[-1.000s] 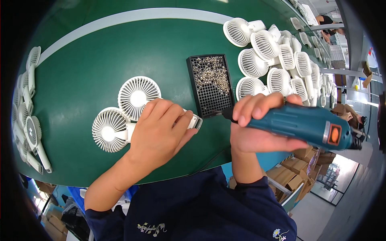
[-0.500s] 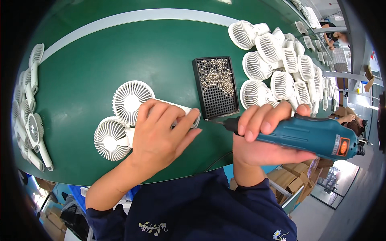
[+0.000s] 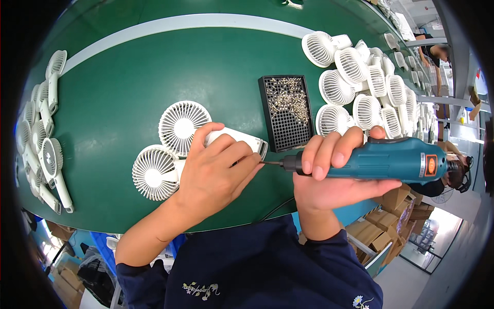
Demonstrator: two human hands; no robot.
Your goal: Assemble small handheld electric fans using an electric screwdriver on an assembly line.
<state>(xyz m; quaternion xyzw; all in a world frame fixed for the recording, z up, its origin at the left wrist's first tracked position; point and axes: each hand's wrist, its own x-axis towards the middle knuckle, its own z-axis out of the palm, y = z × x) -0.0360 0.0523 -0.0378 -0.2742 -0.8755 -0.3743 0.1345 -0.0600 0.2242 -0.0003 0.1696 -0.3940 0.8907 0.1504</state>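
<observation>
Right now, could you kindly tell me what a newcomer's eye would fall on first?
Probably the teal power screwdriver in the right grip, its bit ending at the left grip, which holds a white fan handle. Next comes the heap of white handheld fans on the right of the green table, and, just left of it, the black perforated tray holding small screws.

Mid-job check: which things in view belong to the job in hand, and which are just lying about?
In use:
upper fan and lower fan, under the left hand
power screwdriver, gripped by the right hand
screw tray, probably, being close by

Lying about, seemingly:
left fan pile
right fan pile
cardboard boxes
</observation>
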